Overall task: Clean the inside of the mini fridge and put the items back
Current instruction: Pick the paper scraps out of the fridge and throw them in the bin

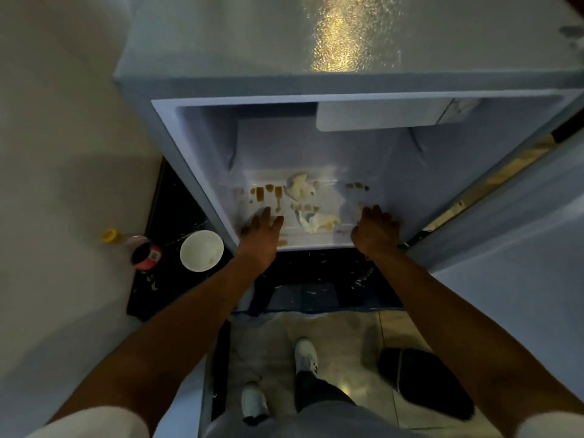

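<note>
Mini fridge [316,86] open, emptied, floor not yet cleaned: brown spills [268,192] and crumpled tissues [300,188] inside. Bowl [201,250], jar [146,256] wait outside, left of fridge. Left hand [260,230], right hand [374,230] at fridge front edge, fingers extended, holding nothing; tissues between hands, untouched.

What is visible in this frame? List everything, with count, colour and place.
mini fridge: one, pale grey-white, door open, centre.
shelf: one, clear, low inside the fridge.
brown spills: several patches, on the shelf.
crumpled tissues: two, whitish, on the shelf.
bowl: one, white, on the dark ledge left of the fridge.
bottle: one, yellow cap, red label, lying left of the bowl.
dark object: one, black, on the floor at right; type unclear.
shoes: two, white, on the floor.
left hand: open, on the shelf's left front.
right hand: at the shelf's right front, fingers curled.
</note>
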`<control>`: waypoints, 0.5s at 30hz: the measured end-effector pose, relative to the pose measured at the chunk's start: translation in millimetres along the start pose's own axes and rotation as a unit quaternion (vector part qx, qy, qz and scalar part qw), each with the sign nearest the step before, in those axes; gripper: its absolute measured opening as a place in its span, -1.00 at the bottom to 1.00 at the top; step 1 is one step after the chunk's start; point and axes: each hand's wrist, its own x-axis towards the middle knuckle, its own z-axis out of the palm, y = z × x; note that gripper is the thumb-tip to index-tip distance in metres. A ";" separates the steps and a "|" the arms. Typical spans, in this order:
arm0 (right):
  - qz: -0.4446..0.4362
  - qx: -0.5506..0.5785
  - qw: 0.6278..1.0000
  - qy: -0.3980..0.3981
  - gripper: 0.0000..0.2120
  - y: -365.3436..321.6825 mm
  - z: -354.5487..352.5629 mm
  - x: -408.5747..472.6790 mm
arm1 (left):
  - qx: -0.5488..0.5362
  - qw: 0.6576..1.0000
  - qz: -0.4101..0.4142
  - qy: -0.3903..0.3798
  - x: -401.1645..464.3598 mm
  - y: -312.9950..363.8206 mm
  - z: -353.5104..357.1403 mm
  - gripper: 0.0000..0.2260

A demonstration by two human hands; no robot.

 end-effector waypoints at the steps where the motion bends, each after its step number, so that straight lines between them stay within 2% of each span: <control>1: -0.003 0.005 1.000 0.021 -0.58 1.3 3.8 2.6 | 0.008 1.000 -0.006 -0.016 2.7 -1.4 -0.3 -0.15; 3: 0.000 -0.018 1.000 0.015 -0.67 5.5 6.7 6.7 | 0.034 0.999 -0.014 -0.023 6.2 -1.5 -0.8 -0.10; 6: -0.008 -0.043 0.999 -0.003 -0.61 12.2 5.8 15.3 | 0.083 0.996 -0.024 -0.030 11.7 -0.2 -3.0 -0.14; 10: 0.007 -0.026 0.999 -0.020 -0.60 15.5 -1.0 27.5 | 0.068 0.996 -0.049 -0.031 18.8 0.2 -9.4 -0.35; 12: 0.005 0.045 0.999 -0.001 -0.63 14.8 -9.1 28.7 | 0.037 0.998 -0.059 0.000 23.5 1.9 -14.9 -0.54; 15: -0.055 0.240 0.967 0.066 -0.67 7.3 -21.8 22.7 | -0.069 0.992 -0.035 0.095 38.6 0.1 -25.4 -0.55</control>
